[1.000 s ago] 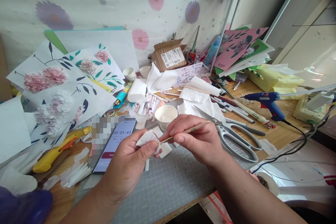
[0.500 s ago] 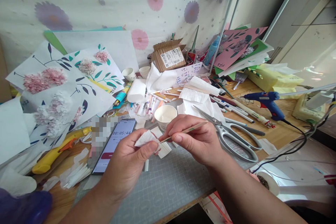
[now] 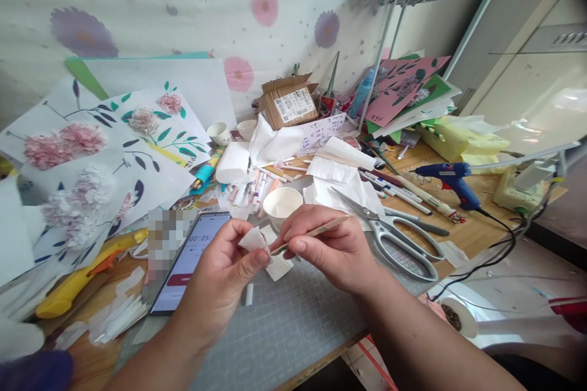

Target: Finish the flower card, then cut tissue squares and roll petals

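Note:
My left hand [image 3: 224, 281] pinches a small folded piece of white tissue paper [image 3: 253, 238] between thumb and fingers, above the grey cutting mat [image 3: 293, 324]. My right hand [image 3: 334, 244] grips a thin wooden stick [image 3: 316, 231] like a pen, and its tip touches the tissue at my left thumb. More cut white paper bits [image 3: 279, 267] lie on the mat just beneath the two hands. A white paper cup [image 3: 282, 203] stands right behind them.
A phone [image 3: 190, 269] showing a timer lies left of my hands, a yellow glue gun [image 3: 77, 281] further left. Large scissors [image 3: 389, 232] lie to the right, a blue glue gun [image 3: 452, 180] beyond. Markers [image 3: 252, 186], tissue, flower pictures [image 3: 92, 153] and a cardboard box [image 3: 290, 101] crowd the back.
Both hands stay together on the tissue and stick, which sit a little higher. The camera has shifted slightly, so the scene slid left and up.

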`<control>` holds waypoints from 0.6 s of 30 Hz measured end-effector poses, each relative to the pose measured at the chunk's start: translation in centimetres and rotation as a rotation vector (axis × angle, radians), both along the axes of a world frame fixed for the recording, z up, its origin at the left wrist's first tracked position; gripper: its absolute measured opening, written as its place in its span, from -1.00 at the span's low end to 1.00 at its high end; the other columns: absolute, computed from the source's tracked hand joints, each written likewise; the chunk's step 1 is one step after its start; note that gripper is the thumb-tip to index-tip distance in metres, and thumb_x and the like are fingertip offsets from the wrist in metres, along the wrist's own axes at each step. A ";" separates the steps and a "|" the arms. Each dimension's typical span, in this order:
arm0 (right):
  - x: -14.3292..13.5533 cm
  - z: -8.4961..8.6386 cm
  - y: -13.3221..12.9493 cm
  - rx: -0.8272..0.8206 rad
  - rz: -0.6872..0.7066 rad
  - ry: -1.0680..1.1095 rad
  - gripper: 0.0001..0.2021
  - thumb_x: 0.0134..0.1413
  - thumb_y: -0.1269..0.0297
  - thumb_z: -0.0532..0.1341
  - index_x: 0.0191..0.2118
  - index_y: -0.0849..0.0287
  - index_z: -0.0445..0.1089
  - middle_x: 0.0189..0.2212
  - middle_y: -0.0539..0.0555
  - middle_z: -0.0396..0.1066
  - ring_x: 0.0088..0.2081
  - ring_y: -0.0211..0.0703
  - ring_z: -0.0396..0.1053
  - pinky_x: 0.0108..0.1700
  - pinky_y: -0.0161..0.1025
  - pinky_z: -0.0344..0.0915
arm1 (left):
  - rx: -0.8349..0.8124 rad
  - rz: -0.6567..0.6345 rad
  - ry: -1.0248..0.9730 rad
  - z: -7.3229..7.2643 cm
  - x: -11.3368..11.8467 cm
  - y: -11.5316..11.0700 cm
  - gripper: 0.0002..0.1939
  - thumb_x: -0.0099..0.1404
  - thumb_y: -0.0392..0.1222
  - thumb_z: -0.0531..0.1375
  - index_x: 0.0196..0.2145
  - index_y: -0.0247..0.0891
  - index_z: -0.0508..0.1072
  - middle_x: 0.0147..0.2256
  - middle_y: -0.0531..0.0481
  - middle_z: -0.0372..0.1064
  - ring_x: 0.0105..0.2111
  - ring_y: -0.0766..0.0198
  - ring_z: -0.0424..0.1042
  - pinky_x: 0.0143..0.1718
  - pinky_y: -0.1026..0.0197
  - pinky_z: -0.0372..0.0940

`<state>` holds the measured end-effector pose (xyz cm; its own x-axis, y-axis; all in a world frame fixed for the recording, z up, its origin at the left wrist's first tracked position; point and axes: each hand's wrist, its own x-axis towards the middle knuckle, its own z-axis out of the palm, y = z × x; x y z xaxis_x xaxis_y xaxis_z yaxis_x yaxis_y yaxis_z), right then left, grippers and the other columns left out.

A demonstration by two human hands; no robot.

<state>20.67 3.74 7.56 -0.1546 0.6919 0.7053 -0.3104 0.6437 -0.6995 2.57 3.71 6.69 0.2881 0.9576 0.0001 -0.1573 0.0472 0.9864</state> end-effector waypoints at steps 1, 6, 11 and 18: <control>0.0 0.0 0.1 0.008 -0.022 -0.015 -0.92 0.15 0.39 0.26 -0.38 0.20 0.45 -0.46 0.08 0.50 -0.36 -0.20 0.45 -0.35 -0.26 0.41 | 0.019 0.041 0.016 -0.1 -0.1 0.1 -0.64 0.08 0.01 0.42 -0.37 -0.17 0.34 -0.45 0.17 0.36 -0.42 0.36 0.32 -0.39 0.37 0.22; 0.0 -0.3 0.3 0.054 -0.132 -0.096 -0.90 0.15 0.36 0.26 -0.38 0.22 0.45 -0.46 0.12 0.50 -0.37 -0.17 0.45 -0.35 -0.23 0.40 | 0.076 0.201 0.152 -0.6 -0.7 0.3 -0.58 0.08 0.04 0.41 -0.52 -0.22 0.27 -0.59 0.19 0.22 -0.53 0.40 0.19 -0.49 0.38 0.13; -0.2 -0.4 0.3 0.074 -0.199 -0.122 -0.88 0.17 0.33 0.25 -0.40 0.20 0.45 -0.45 0.09 0.50 -0.35 -0.18 0.46 -0.31 -0.22 0.42 | -0.030 0.147 0.034 0.4 0.1 0.0 -0.65 0.06 -0.07 0.44 -0.48 -0.23 0.32 -0.50 0.12 0.42 -0.42 0.30 0.41 -0.31 0.28 0.33; -0.1 -0.4 0.2 0.119 -0.279 -0.189 -0.90 0.18 0.33 0.24 -0.36 0.18 0.44 -0.41 0.11 0.51 -0.33 -0.16 0.48 -0.27 -0.19 0.44 | -0.014 0.027 -0.172 0.9 0.6 -0.4 -0.73 0.16 -0.04 0.37 -0.44 -0.22 0.39 -0.41 0.08 0.44 -0.33 0.29 0.42 -0.22 0.26 0.36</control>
<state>20.54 3.97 7.18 -0.1066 0.6405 0.7605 0.0160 0.7659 -0.6428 3.16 3.32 7.62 0.2595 0.9651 0.0341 -0.3251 0.0540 0.9441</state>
